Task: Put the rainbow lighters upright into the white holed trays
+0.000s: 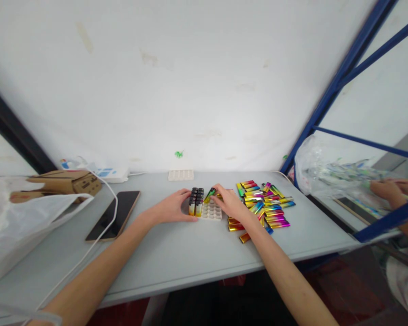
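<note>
A white tray [211, 212] with rows of round-edged slots lies on the table. Several lighters [195, 203] with black tops and yellow lower bodies stand upright in two columns at its left end. My left hand [174, 207] curls round that end, thumb at the front and fingers behind, gripping the tray beside the lighters. Over the slots just right of them, my right hand [228, 201] pinches a green lighter [209, 195], which is tilted. A loose pile of shiny multicoloured lighters [263, 206] lies to the right of my right hand.
A second white tray [181, 175] lies near the wall. On the left are a phone [114, 215] with a white cable across it, a cardboard box [71, 181] and a plastic bag [20, 226]. Beyond the blue frame [326, 104], another person's hands [391, 188] are at the right.
</note>
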A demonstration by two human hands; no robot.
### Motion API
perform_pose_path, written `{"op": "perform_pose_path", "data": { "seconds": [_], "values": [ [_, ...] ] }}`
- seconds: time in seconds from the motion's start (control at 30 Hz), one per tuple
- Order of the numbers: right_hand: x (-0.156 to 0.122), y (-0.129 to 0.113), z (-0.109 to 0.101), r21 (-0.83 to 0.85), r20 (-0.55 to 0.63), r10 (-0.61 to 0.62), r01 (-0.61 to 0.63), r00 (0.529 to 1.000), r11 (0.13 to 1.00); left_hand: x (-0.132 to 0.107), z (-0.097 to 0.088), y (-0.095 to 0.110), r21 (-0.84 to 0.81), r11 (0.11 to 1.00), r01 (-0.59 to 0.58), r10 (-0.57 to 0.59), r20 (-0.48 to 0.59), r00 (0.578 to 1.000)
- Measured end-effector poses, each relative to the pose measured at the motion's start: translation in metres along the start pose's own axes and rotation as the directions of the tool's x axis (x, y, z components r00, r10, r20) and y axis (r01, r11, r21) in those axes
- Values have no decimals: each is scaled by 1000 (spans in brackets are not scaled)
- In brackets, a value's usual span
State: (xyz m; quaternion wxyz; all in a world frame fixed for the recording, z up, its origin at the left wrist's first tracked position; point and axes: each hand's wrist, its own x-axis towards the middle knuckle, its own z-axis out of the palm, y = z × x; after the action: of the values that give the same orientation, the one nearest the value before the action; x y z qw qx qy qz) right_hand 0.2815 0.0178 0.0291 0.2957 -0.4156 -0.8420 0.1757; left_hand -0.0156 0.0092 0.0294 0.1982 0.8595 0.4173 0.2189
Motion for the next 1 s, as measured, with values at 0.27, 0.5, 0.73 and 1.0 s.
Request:
{"op": "perform_pose_path", "data": {
  "seconds": [0.27, 0.5, 0.73, 1.0],
  "values": [
    [0, -3, 2, 20, -27, -48, 48, 998, 999, 1, 2, -5, 1, 1000, -15, 15, 1, 1000],
    [-6, 46, -56, -58, -178, 98, -110, 979, 992, 1, 4, -7, 13, 1000, -10, 10, -4, 1000],
    [3, 68, -61, -222, 78, 99, -80, 992, 972, 1, 2, -2, -3, 1000, -4, 4, 12, 1000],
    [1, 67, -67, -130, 35, 115, -109, 993, 985, 1, 3, -3, -3, 1000, -6, 7, 17, 1000]
  ]
}}
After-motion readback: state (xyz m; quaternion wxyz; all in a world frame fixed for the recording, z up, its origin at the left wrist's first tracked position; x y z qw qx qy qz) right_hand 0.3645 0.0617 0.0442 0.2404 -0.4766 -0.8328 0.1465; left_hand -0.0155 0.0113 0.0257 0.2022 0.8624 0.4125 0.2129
